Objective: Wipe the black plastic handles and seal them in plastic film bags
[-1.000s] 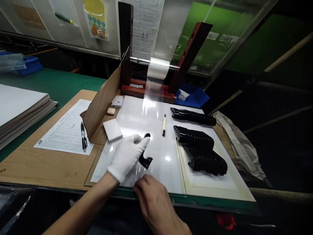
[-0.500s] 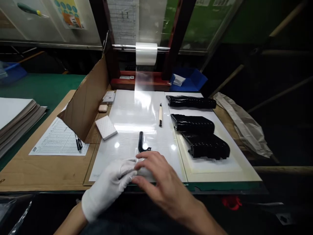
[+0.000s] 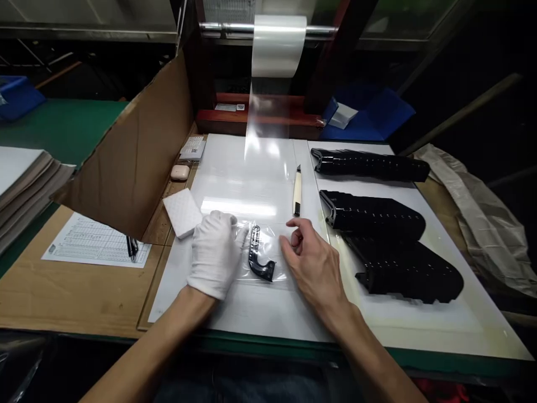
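A black hook-shaped plastic part [image 3: 260,263] lies on the white work surface, with clear plastic film [image 3: 274,232] over and around it. My left hand [image 3: 215,252], in a white glove, is at the film's left edge, its fingers curled closed on the film. On the other side, my bare right hand [image 3: 316,260] is beside the film's right edge. Its thumb and forefinger are apart, the other fingers loosely bent, and no object shows between them. Behind that hand lies a utility knife [image 3: 297,193] with a pale handle. Close to the glove is a white foam-like block [image 3: 182,212].
Rows of black parts [image 3: 377,215] line the right side. A film roll [image 3: 279,47] hangs on a metal bar at the back, its strip running down to the surface. Cardboard [image 3: 130,145] stands upright at left, near a printed sheet [image 3: 94,240] and pens. A blue bin [image 3: 373,115] sits behind.
My hands have moved apart and forward, the left to the film's left side, the right to its right. The black part now lies between them under the film. The view has shifted closer.
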`<state>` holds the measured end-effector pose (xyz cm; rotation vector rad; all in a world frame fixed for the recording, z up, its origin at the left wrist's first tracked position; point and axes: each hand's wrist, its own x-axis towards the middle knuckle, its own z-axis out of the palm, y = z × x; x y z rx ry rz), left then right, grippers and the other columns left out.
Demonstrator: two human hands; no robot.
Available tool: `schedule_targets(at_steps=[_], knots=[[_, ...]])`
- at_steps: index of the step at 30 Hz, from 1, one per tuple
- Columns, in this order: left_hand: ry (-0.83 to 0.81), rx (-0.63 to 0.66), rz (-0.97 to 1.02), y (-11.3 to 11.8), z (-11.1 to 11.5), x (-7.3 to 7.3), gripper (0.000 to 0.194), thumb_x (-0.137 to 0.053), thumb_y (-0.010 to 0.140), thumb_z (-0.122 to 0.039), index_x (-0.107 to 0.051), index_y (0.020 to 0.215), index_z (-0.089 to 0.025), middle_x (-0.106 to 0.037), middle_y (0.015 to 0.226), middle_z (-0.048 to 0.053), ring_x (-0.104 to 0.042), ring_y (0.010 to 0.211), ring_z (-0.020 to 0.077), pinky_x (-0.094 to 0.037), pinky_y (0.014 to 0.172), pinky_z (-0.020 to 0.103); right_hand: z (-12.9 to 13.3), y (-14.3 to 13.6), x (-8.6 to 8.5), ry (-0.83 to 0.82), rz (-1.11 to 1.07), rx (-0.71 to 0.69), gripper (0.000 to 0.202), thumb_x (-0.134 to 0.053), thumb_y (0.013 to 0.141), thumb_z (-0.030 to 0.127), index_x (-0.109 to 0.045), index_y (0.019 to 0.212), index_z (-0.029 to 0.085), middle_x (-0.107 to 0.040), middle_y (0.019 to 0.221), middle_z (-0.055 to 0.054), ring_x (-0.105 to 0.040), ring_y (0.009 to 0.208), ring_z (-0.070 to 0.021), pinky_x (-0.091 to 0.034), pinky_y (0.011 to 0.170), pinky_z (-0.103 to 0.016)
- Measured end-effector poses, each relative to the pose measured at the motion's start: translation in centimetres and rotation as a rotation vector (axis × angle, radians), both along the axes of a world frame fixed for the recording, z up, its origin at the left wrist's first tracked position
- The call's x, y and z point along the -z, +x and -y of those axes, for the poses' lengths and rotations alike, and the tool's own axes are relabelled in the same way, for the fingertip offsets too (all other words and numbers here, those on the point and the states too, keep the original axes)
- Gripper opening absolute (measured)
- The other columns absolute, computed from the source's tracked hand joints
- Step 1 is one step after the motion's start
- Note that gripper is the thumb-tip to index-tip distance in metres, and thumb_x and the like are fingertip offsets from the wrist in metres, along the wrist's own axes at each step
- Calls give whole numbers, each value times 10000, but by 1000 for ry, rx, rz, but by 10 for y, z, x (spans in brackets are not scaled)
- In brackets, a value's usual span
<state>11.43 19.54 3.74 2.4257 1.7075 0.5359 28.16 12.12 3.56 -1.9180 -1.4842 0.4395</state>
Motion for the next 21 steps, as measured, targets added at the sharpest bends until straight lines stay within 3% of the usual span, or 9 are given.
schedule_targets(at_steps=[3,5,7,9,11,14,16,18,21], knots=[[48,59,-57,-19,15,2,269,-520,997,-285,-699,1085,-105,-647,920,133,-588,806,284,-451,687,373,22,2,-1,57,7,-62,183,-549,980,253,-720,1022,203,-615,793,-8,-562,722,-162,-423,646,-304],[109,111,-32,-35,31,2,251,-530,994,-277,-713,1084,-130,-656,891,113,-597,782,271,-462,681,364,45,5,-2,106,-15,-42,192,-553,993,248,-731,1055,211,-610,767,0,-564,709,-146,-445,645,-284],[227,111,78,-45,51,0,233,-580,972,-266,-699,1116,-127,-668,860,91,-611,751,242,-477,705,354,74,7,-1,182,-94,40,184,-573,993,229,-715,1110,226,-653,815,5,-590,697,-123,-473,636,-250],[217,115,289,-38,72,-4,222,-629,947,-276,-693,1116,-148,-699,877,73,-645,764,215,-498,752,334,104,7,1,270,-182,132,181,-608,976,199,-702,1120,254,-712,899,16,-647,726,-104,-513,666,-206],[-135,149,512,-11,90,-10,235,-626,946,-350,-700,1099,-186,-723,891,52,-676,773,195,-515,744,302,129,4,3,336,-214,188,200,-628,957,176,-701,1116,274,-748,951,31,-700,778,-101,-541,710,-172],[-963,182,679,58,107,-19,450,-591,931,-478,-637,1286,-205,-685,725,0,-657,620,184,-500,605,279,152,-2,0,383,-222,257,210,-630,950,188,-714,1116,285,-770,962,35,-731,813,-112,-561,751,-160],[-1081,206,703,108,109,-21,590,-671,868,-455,-576,1383,-183,-657,654,-21,-618,537,175,-455,541,265,160,-5,-8,397,-254,346,171,-633,950,242,-738,1080,283,-775,945,27,-736,806,-127,-569,752,-173],[-1081,188,734,145,106,-24,495,-720,823,-397,-669,1241,-136,-625,604,-19,-576,511,160,-408,516,251,166,-6,-17,373,-312,452,157,-641,944,328,-761,1023,266,-772,898,6,-734,798,-155,-575,755,-209],[-1084,150,806,155,105,-31,294,-714,827,-395,-711,936,-123,-574,588,-19,-496,501,119,-362,504,227,176,0,-24,303,-421,616,265,-675,905,457,-775,990,227,-731,796,-29,-697,725,-181,-558,662,-241]])
